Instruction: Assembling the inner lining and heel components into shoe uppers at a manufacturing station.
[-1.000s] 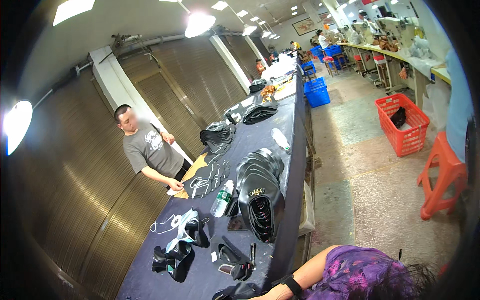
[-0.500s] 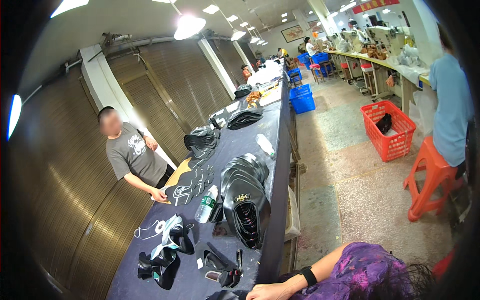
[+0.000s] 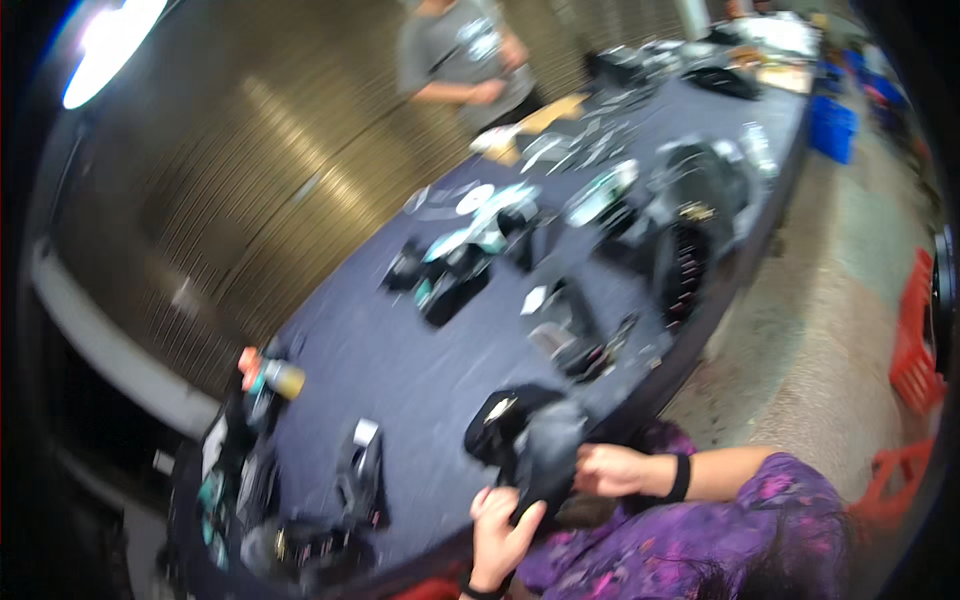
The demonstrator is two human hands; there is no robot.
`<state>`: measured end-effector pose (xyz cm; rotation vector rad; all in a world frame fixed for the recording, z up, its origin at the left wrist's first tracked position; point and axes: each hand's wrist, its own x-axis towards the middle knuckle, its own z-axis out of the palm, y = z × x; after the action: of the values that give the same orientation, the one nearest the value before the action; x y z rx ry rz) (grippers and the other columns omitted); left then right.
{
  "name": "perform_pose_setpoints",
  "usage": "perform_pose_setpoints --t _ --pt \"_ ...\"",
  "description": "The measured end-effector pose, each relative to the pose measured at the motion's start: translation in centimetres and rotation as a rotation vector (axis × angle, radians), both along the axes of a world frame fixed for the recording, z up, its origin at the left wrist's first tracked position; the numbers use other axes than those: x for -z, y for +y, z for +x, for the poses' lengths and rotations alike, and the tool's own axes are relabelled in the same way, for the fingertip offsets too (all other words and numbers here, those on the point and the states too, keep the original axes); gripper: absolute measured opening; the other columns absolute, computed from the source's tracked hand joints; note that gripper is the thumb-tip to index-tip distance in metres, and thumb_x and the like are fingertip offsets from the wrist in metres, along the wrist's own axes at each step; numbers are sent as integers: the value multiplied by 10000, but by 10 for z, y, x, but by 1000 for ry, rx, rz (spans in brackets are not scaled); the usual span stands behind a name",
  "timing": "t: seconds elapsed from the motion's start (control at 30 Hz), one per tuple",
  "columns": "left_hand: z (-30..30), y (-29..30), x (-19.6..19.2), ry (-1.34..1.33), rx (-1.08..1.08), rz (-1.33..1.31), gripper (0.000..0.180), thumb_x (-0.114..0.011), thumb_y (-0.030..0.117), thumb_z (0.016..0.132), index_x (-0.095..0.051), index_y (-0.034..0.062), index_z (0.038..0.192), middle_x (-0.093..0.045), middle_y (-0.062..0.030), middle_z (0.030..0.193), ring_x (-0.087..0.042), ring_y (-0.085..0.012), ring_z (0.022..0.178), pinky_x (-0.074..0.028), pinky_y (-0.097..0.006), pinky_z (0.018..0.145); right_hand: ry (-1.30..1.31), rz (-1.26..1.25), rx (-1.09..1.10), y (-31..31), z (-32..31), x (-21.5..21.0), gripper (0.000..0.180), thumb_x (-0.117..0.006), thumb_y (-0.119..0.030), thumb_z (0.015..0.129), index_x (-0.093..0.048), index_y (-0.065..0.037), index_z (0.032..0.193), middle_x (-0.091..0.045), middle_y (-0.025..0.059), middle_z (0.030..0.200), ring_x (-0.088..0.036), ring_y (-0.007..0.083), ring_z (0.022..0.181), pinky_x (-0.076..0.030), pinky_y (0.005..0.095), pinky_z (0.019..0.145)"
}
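Near the table's front edge, a black leather piece (image 3: 552,440) that looks like a shoe upper lies partly on the table, with a gold spot on its dark left part. My left hand (image 3: 500,535) grips its near end, thumb along the side. At its right edge, my right hand (image 3: 612,470) is closed with curled fingers; blur hides what they pinch. Beyond it lies another black upper (image 3: 568,330) with a white tag. To the left, a similar tagged black piece (image 3: 362,475) rests on the dark cloth.
A blurred stack of black uppers (image 3: 690,235) and a clear bottle (image 3: 603,193) stand farther back on the table (image 3: 400,370). Black and pale-green pieces (image 3: 460,255) lie mid-table. Across it stands a person (image 3: 460,65) in grey. Red baskets (image 3: 915,335) are at right.
The view has swung left and down, bringing both my hands and the near table end into sight. The person opposite has drawn a hand back from the flat pieces.
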<state>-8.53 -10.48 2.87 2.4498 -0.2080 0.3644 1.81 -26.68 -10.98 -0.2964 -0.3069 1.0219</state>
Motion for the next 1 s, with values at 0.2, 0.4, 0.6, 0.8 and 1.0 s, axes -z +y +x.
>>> perform_pose_setpoints --t 0.2,0.4,0.6,0.8,1.0 --pt "-22 8 18 46 -132 -323 158 -659 182 695 -577 50 671 -524 -20 709 -502 -173 776 -222 -395 915 165 -154 -165 27 0 -49 221 -480 -157 842 -541 -60 1031 -567 51 1054 -544 175 965 -426 347 841" --pt "-28 10 23 -16 -44 -256 278 -653 173 698 -456 49 546 -454 -18 608 -476 -168 722 -229 -397 903 259 -209 -145 50 -5 -14 179 -485 -150 830 -563 -40 949 -606 58 929 -600 157 793 -508 290 680" --pt "-34 8 31 -83 -81 -276 268 -628 138 695 -429 56 536 -429 -14 589 -464 -163 654 -237 -378 894 336 -266 -68 50 -2 -27 179 -475 -149 832 -571 -25 918 -611 108 920 -612 194 768 -504 326 718" --pt "-34 6 28 -52 -157 -354 178 -607 167 702 -524 61 587 -451 -6 602 -467 -154 647 -234 -363 900 205 -163 -80 28 0 -37 278 -477 -244 848 -535 -45 1033 -579 86 1024 -576 193 901 -461 347 812" --pt "-35 14 30 17 -134 -359 156 -595 161 704 -545 62 594 -440 4 590 -453 -145 628 -238 -359 890 301 -66 -90 19 -7 -40 365 -434 -298 858 -496 -38 1106 -522 118 1122 -508 239 1022 -369 385 916"
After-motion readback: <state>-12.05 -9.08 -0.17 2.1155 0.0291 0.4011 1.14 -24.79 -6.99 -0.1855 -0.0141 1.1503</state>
